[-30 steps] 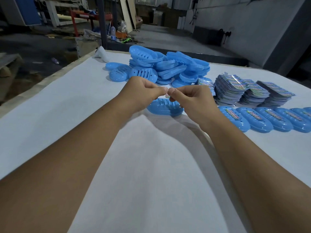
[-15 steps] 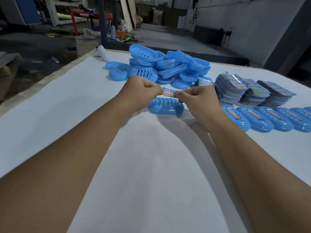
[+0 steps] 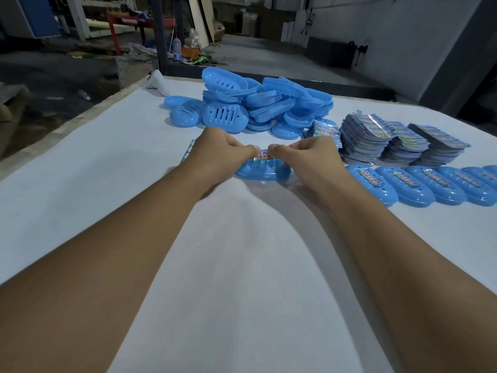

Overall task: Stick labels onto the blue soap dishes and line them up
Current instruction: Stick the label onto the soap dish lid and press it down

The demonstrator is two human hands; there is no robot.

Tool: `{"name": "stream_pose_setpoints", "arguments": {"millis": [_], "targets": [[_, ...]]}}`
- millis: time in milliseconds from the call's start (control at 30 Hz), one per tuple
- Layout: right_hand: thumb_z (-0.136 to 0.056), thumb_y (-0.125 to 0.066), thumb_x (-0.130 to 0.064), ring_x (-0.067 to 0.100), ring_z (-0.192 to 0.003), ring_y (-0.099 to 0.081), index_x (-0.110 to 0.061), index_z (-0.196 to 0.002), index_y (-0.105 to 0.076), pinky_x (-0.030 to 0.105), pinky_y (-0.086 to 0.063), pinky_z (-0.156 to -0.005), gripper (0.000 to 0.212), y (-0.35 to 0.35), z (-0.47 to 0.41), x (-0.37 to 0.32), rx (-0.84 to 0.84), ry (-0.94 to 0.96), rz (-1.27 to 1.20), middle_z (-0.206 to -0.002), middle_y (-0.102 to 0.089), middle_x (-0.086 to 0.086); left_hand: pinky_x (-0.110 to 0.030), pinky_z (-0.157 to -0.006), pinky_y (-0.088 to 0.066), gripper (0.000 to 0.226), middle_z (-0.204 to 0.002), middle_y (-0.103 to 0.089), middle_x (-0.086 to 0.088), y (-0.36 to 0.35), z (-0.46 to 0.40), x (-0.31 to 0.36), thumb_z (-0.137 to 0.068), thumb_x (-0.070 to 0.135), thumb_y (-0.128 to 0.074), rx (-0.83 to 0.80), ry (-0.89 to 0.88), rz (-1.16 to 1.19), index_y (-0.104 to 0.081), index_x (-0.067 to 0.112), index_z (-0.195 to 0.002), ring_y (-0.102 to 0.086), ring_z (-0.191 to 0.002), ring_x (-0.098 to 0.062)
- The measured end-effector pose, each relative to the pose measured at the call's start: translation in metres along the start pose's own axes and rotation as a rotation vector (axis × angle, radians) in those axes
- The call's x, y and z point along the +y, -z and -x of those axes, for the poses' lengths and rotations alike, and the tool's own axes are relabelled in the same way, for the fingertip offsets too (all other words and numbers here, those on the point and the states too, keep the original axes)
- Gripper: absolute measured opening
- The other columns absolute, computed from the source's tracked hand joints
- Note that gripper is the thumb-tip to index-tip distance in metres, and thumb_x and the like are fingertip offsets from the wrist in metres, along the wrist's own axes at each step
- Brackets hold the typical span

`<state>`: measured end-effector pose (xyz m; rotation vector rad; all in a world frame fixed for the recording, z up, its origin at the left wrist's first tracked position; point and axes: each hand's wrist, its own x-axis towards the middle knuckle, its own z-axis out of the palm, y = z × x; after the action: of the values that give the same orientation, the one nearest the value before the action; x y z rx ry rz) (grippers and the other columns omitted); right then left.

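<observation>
Label [image 3: 264, 154] with red print sits stretched between both hands, held just above or against the top of a blue soap dish [image 3: 263, 172] that lies flat on the white table [image 3: 242, 265]; whether the label already touches the dish cannot be told. Left hand [image 3: 220, 154] pinches the label's left end with fingers curled in, and right hand [image 3: 304, 157] pinches its right end the same way. A strip of backing paper [image 3: 189, 152] peeks out behind the left hand. To the right of the dish, a row of labelled dishes [image 3: 419, 185] lies side by side, each with a sticker along its top. Just behind that row stand stacks of label sheets [image 3: 387, 138], fanned and leaning. Farther back, a loose pile of unlabelled dishes [image 3: 258, 103] rests near the table's far edge, with a white bag [image 3: 157, 82] at the far left corner.
</observation>
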<state>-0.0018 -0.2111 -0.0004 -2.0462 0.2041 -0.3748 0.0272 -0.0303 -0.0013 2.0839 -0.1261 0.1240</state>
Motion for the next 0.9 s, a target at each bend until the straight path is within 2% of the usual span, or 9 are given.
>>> {"name": "stream_pose_setpoints", "arguments": {"millis": [100,200,300,433,533,667,767,900], "targets": [[-0.072,-0.084,-0.045,0.017,-0.057,-0.048,0.0,-0.074,-0.072,0.031,-0.043,-0.06,0.047,-0.005,-0.005,0.002,-0.025,-0.012,0.024,-0.061,-0.058,0.007,-0.031,-0.064,-0.051,0.033,-0.062,-0.069,0.01,-0.003,-0.002,0.0,-0.074,0.049,-0.08,0.033,-0.021,-0.085,-0.075,0.018,-0.063,-0.067,-0.068,-0.015],[-0.07,-0.084,-0.046,0.017,-0.055,-0.045,0.0,-0.073,-0.071,0.033,-0.042,-0.059,0.048,-0.006,-0.009,0.004,-0.02,-0.019,0.066,-0.059,-0.055,0.007,-0.039,-0.072,-0.056,0.039,-0.069,-0.072,-0.005,-0.005,-0.004,0.001,-0.073,0.048,-0.079,0.048,-0.027,-0.111,-0.077,0.01,-0.071,-0.07,-0.077,-0.024],[-0.064,-0.084,-0.047,0.018,-0.055,-0.047,0.0,-0.073,-0.071,0.035,-0.044,-0.06,0.05,-0.008,-0.011,0.005,-0.027,-0.044,0.076,-0.058,-0.055,0.008,-0.044,-0.078,-0.058,0.044,-0.077,-0.074,-0.01,-0.007,-0.005,0.0,-0.072,0.048,-0.078,0.052,-0.02,-0.136,-0.077,0.005,-0.08,-0.07,-0.081,-0.026],[-0.061,-0.083,-0.046,0.019,-0.057,-0.042,0.002,-0.065,-0.063,0.036,-0.041,-0.06,0.052,-0.009,-0.011,0.006,-0.048,-0.043,0.072,-0.058,-0.047,0.009,-0.044,-0.077,-0.058,0.039,-0.07,-0.073,-0.006,-0.008,-0.007,-0.001,-0.071,0.047,-0.078,0.058,-0.025,-0.162,-0.077,0.008,-0.074,-0.07,-0.078,-0.023],[-0.062,-0.083,-0.045,0.017,-0.055,-0.039,-0.011,-0.055,-0.062,0.036,-0.039,-0.059,0.04,-0.01,-0.011,0.006,-0.047,-0.018,0.078,-0.055,-0.043,0.007,-0.039,-0.071,-0.055,0.039,-0.064,-0.07,-0.004,-0.008,-0.008,-0.001,-0.07,0.047,-0.078,0.067,-0.036,-0.192,-0.076,0.009,-0.07,-0.068,-0.074,-0.023],[-0.062,-0.082,-0.045,0.017,-0.052,-0.037,-0.02,-0.054,-0.06,0.034,-0.035,-0.057,0.034,-0.01,-0.01,0.006,-0.043,-0.007,0.109,-0.052,-0.042,0.004,-0.037,-0.07,-0.055,0.038,-0.064,-0.07,-0.003,-0.008,-0.009,-0.001,-0.07,0.046,-0.078,0.071,-0.036,-0.219,-0.075,0.008,-0.07,-0.068,-0.073,-0.021],[-0.063,-0.081,-0.043,0.016,-0.052,-0.033,-0.021,-0.052,-0.054,0.033,-0.032,-0.056,0.037,-0.01,-0.011,0.006,-0.041,0.004,0.126,-0.052,-0.037,0.003,-0.039,-0.072,-0.056,0.038,-0.067,-0.071,-0.004,-0.009,-0.008,0.0,-0.071,0.045,-0.077,0.076,-0.042,-0.234,-0.076,0.008,-0.072,-0.069,-0.075,-0.022],[-0.064,-0.081,-0.045,0.015,-0.049,-0.031,-0.021,-0.053,-0.056,0.032,-0.03,-0.054,0.036,-0.01,-0.012,0.006,-0.035,0.008,0.162,-0.05,-0.036,0.001,-0.04,-0.072,-0.057,0.037,-0.067,-0.071,-0.004,-0.009,-0.006,0.0,-0.073,0.045,-0.077,0.079,-0.051,-0.245,-0.076,0.008,-0.072,-0.069,-0.074,-0.022]]}}
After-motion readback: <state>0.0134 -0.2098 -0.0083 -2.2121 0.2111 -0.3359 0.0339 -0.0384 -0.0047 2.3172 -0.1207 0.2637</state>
